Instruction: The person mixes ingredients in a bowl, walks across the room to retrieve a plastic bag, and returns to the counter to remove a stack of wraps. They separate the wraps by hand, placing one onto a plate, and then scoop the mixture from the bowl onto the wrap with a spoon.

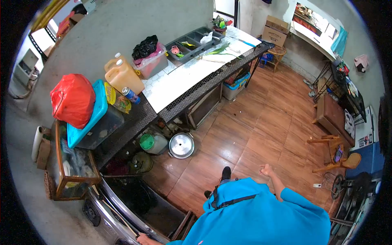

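Note:
At the bottom edge my left hand (146, 239) is closed around the near end of a long thin light-coloured stick (118, 213). The stick reaches over the metal stove (107, 225), and its far end lies by the wood-framed glass case (77, 179). My right hand (267, 170) hangs over the tiled floor with its fingers curled in. Nothing shows in it, and it touches no object.
A dark mesh counter (134, 122) bears jugs (126, 77), a red bag (73, 100) and a grey divided tray (194, 43). A lidded metal pot (181, 145) stands on the floor. Wooden chairs (332, 153) are at the right.

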`<state>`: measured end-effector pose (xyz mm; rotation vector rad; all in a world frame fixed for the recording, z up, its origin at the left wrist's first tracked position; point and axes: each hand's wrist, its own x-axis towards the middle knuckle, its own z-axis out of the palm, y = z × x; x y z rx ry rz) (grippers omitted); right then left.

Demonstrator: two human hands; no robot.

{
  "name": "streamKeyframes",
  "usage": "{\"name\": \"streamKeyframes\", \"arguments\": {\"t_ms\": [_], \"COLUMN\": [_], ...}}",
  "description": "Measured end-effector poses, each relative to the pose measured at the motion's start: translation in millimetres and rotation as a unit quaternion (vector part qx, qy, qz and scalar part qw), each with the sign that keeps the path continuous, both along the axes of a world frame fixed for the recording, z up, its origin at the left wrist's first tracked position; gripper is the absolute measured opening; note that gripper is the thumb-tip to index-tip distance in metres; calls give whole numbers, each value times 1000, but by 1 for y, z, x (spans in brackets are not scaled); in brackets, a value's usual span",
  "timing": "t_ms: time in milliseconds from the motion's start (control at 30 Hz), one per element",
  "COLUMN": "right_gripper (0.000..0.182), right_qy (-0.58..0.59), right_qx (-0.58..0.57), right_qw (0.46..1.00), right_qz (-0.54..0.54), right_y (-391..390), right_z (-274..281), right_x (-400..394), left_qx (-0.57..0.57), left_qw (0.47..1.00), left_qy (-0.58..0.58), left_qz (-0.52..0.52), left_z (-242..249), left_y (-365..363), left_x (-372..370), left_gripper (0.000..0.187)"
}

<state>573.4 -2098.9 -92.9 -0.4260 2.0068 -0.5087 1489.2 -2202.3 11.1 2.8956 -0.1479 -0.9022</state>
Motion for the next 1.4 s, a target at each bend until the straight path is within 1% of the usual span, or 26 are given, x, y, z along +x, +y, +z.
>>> {"name": "streamKeyframes", "arguments": {"t_ms": [33, 67, 100, 133, 167, 200, 233, 267, 300, 333, 400, 433, 467, 533, 600, 700, 800, 900, 933, 1000, 1067, 1133, 1200, 1267, 1333, 1400], "right_gripper": [37, 37, 38, 39, 38, 38, 37, 35, 34, 32, 49, 49, 48, 48, 45, 39, 31, 26, 26, 38, 43, 50, 52, 47, 45, 43], "right_qy": [-16, -16, -3, 8, 52, 45, 53, 63, 67, 73, 75, 76, 163, 240, 123, 67, -22, -102, -97, 32, 17, 41, 36, 102, 38, 46], "right_qx": [-16, -19, -29, -39, -46, -44, -53, -64, -46, -28, 43, 43, 3, -29, 7, 15, -2, -37, -31, -53, -116, -202, -274, -121, -166, -41], "right_qw": [1000, 1000, 1000, 999, 997, 997, 997, 993, 993, 992, 996, 996, 986, 964, 992, 985, 962, 931, 927, 967, 941, 901, 858, 873, 835, 831], "right_qz": [-12, -6, 1, 10, 29, 53, -12, -79, -86, -99, -30, -25, 39, 106, -39, -160, -274, -348, -360, -247, -318, -381, -434, -462, -523, -553], "right_y": [-3, -5, -5, -7, -8, -5, -1, 0, -1, 3, 28, 39, 49, 47, 26, 11, -11, -44, -52, -70, -105, -133, -142, -127, -116, -104], "right_z": [-5, -11, -15, -18, -20, -23, -27, -31, -31, -33, -94, -108, -120, -115, -90, -72, -57, -42, -44, -53, -30, -5, 2, -24, -2, 14], "right_x": [-6, -11, -14, -16, -19, -23, -22, -23, -28, -32, -59, -59, -60, -60, -54, -56, -56, -80, -92, -110, -108, -126, -121, -107, -85, -56], "left_qx": [-106, -41, -60, -272, -297, -341, -379, -418, -335, -387, -340, -376, -384, -325, -414, -459, -507, -506, -523, -495, -502, -423, -365, -407, -449, -469], "left_qw": [928, 922, 907, 794, 885, 803, 828, 807, 763, 696, 722, 641, 627, 617, 540, 468, 414, 410, 393, 348, 267, 202, 185, 193, 235, 268], "left_qy": [-353, -378, -396, -475, -265, -324, -149, -20, -94, -169, 87, 122, 159, 177, 104, 152, 135, 79, 68, 53, 87, 26, 24, 41, 151, 236], "left_qz": [59, -71, -131, -266, -241, -367, -386, -416, -544, -581, -596, -658, -659, -694, -726, -740, -744, -755, -753, -794, -818, -883, -912, -892, -849, -808], "left_z": [-21, -5, -18, -11, 4, -32, -19, 1, -49, -97, -93, -73, -53, -27, -53, -14, 2, -3, -5, -12, -47, -75, -90, -75, -40, 8], "left_y": [30, 26, 18, 2, -14, -26, -54, -74, -91, -104, -159, -185, -206, -250, -297, -382, -478, -570, -598, -643, -675, -694, -705, -702, -695, -669], "left_x": [-92, -161, -190, -244, -301, -326, -376, -427, -435, -459, -533, -571, -612, -680, -737, -828, -905, -979, -1001, -1039, -1068, -1088, -1095, -1102, -1110, -1126], "left_gripper": [46, 46, 41, 28, 26, 24, 23, 28, 33, 42, 47, 44, 40, 36, 29, 22, 22, 24, 26, 35, 48, 55, 34, 13, 10, 11]}}
